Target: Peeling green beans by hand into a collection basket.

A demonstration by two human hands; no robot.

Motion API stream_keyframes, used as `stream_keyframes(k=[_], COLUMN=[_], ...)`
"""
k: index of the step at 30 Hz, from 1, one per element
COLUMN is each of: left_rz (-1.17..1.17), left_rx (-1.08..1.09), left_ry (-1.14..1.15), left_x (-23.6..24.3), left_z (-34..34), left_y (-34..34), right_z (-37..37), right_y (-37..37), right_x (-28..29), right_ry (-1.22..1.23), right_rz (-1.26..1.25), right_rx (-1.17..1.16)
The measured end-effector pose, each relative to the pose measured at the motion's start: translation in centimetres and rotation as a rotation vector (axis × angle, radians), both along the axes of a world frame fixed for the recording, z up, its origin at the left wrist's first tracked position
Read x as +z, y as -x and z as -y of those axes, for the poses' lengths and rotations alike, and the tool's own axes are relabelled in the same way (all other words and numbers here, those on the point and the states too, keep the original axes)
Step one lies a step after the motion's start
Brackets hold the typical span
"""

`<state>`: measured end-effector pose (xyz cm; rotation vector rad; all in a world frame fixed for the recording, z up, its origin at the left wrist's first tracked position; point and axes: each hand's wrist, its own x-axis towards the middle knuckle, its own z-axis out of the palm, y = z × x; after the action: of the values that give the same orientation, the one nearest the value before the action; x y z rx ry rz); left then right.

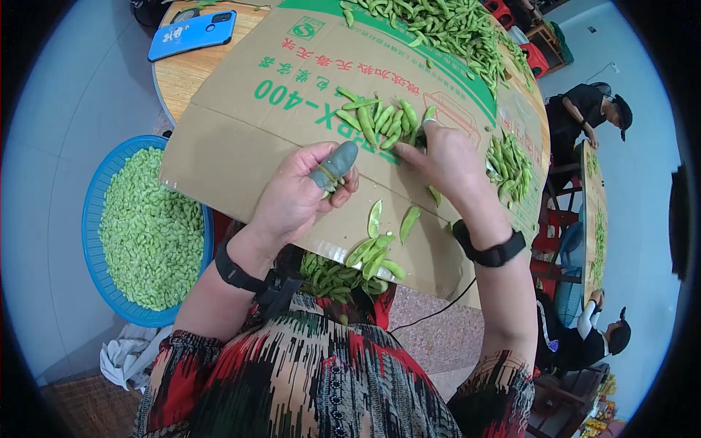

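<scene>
Just left of the nearer right hand [451,157], green pods [384,120] lie at mixed angles; thumb and fingertips stand apart.

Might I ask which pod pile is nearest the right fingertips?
The middle pile, by the right hand; the upper pile, right pile and lower pile lie farther off.

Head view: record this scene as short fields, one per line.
Left hand: curled, thumb in a grey-green cover
Right hand: at the middle pile of edamame pods
Work surface: cardboard sheet over wooden table
Left side: blue tub of shelled beans
Upper left: blue phone on the table
Background: two people at another table
</scene>
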<state>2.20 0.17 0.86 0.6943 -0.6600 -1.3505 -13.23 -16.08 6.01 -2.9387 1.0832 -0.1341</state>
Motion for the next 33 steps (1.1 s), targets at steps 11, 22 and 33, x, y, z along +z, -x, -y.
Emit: stream_keyframes(k=[11, 22, 33], left_rz=[-0.305, -0.136, -0.197], left_rx=[-0.233, 0.077, -0.208], left_ry=[-0.125, 0.003, -0.011], left_x=[0.1, 0.7, -0.1], left_z=[0.9, 0.7, 0.3], left_y=[3.2, 5.0, 4.2], right_z=[-5.2, -9.7, -10.3], right_y=[4.4, 5.4, 5.0], right_x=[1.7, 1.4, 0.1], right_ry=[-1.528, -1.445, -1.46], right_rz=[0.751, 0.794, 0.889], right_rx=[-0.352, -0.167, -0.313])
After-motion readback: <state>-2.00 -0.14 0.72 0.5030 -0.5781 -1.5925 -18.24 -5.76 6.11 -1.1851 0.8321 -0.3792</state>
